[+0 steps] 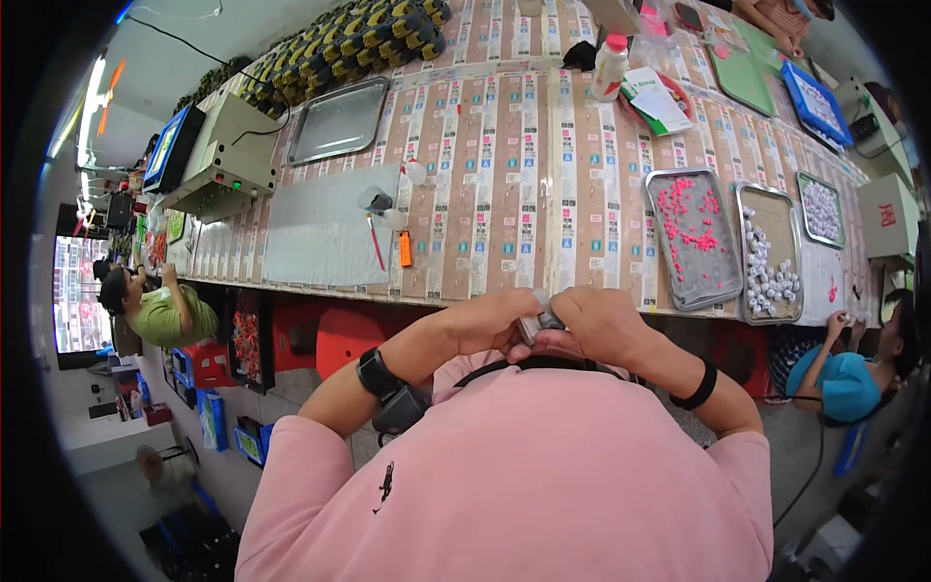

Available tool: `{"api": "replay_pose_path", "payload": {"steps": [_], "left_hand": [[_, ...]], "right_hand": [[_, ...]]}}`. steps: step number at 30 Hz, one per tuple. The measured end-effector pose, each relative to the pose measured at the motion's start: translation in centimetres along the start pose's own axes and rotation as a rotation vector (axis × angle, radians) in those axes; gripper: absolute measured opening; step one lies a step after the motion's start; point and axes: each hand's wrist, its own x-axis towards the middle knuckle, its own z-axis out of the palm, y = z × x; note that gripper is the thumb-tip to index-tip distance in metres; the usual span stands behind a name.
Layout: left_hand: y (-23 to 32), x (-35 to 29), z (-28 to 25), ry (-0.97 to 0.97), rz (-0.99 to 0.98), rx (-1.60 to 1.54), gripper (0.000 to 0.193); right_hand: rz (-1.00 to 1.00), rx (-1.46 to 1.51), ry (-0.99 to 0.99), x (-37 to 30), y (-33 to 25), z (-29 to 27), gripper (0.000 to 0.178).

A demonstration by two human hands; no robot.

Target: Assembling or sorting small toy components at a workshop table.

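Close to my body, at the table's near edge, my left hand (499, 322) and my right hand (599, 320) meet with their fingers bent. Between them is a small pale grey item (531, 330), mostly covered by the fingers, so its kind is hidden. My left hand closes around its left side, while my right thumb and fingers press in from the right. Beyond the hands, an orange tag (405, 249) and a thin red-handled brush (375, 244) lie by a grey cup (374, 200) on a white sheet (325, 233).
Metal trays with pink parts (692, 291) and white balls (747, 312) stand at right. An empty metal tray (339, 120), a boxy machine (228, 155) and stacked yellow-black parts (349, 48) are at far left. A red-capped bottle (609, 70) stands at the back. Co-workers sit either side.
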Motion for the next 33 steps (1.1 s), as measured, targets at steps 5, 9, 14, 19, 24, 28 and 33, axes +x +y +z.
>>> {"api": "replay_pose_path", "payload": {"steps": [5, 9, 14, 19, 24, 28, 33], "left_hand": [[-1.0, 0.1, 0.5, -0.072, -0.093, -0.079, 0.024], [-1.5, -0.7, 1.5, -0.075, -0.059, -0.078, 0.021], [-2.4, -1.1, 1.7, -0.066, -0.015, -0.097, 0.019], [-2.4, -1.8, 1.8, -0.04, 0.023, -0.025, 0.02], [-2.0, -2.3, 1.9, -0.078, 0.05, -0.156, 0.026], [-2.2, -2.4, 1.7, -0.169, 0.111, -0.319, 0.03], [-1.6, -2.6, 2.2, -0.076, 0.185, -0.259, 0.032]], "right_hand": [[-0.122, 0.017, -0.168, -0.5, 0.0, 0.6, 0.036], [-0.17, 0.038, -0.173, -1.1, 0.1, 1.3, 0.033], [-0.143, 0.146, -0.2, -1.6, 0.1, 1.6, 0.035], [0.035, 0.359, -0.197, -2.3, -0.4, 1.3, 0.034], [0.102, 0.63, -0.011, -3.3, 0.0, 1.0, 0.039], [0.319, 0.982, -0.032, -4.1, 0.0, 0.5, 0.041], [0.518, 1.402, 0.005, -4.2, -0.7, 1.0, 0.04]]}}
